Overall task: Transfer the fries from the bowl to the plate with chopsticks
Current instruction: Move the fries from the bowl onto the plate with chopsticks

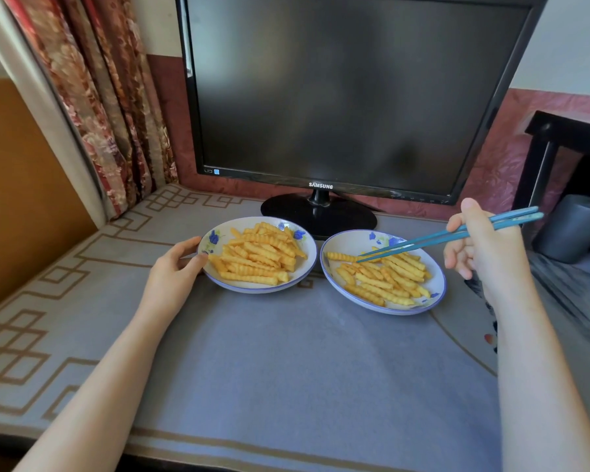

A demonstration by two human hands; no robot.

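1. My left hand (181, 267) grips the rim of the left dish (252, 290); my right hand (477, 247) pinches the chopsticks (457, 235).
2. Fries (256, 255) lie in both dishes; the tips sit at one fry (341, 256) in the right dish (438, 281).
3. A loose pinch (slick tips) could drop it onto the worktop (304, 352).

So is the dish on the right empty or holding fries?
Holding fries: a loose layer of fries lies in the right dish, its bottom showing between them.

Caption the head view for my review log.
Right hand holds blue chopsticks, tips at a crinkle fry in the right dish; left hand grips the fuller left dish.
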